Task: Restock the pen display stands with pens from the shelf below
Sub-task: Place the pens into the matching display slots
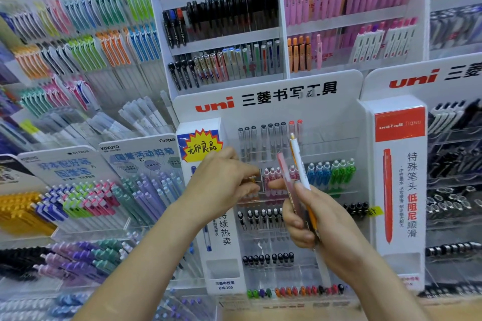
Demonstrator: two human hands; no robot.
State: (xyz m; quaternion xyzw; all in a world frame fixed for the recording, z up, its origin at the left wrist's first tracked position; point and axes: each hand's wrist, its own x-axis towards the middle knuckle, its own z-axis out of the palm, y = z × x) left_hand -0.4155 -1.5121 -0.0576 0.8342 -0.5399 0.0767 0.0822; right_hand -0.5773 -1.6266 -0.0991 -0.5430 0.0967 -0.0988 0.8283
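pens for the restock stand as a small upright bundle in the right hand, whose fingers are wrapped round their lower barrels. a white one rises highest, with a translucent pink pen beside it. the bundle is held just in front of the middle rows of the uni display stand. the left hand is curled, its fingertips pinching what looks like an orange-tipped pen at the left end of the second row.

these are probably light, stiff and smooth-barrelled, so in a loose bundle they could slide against each other. a pinch at mid-barrel, one pen at a time, seems the safest hold. clips and caps may catch on the slot edges.

the stand is tiered clear acrylic with narrow compartments, and its pink, blue and green pens are packed close, which leaves little finger room. a kokuyo stand sits just left, a second uni stand just right, and taller racks stand far behind. a strip of wooden bench shows near right.
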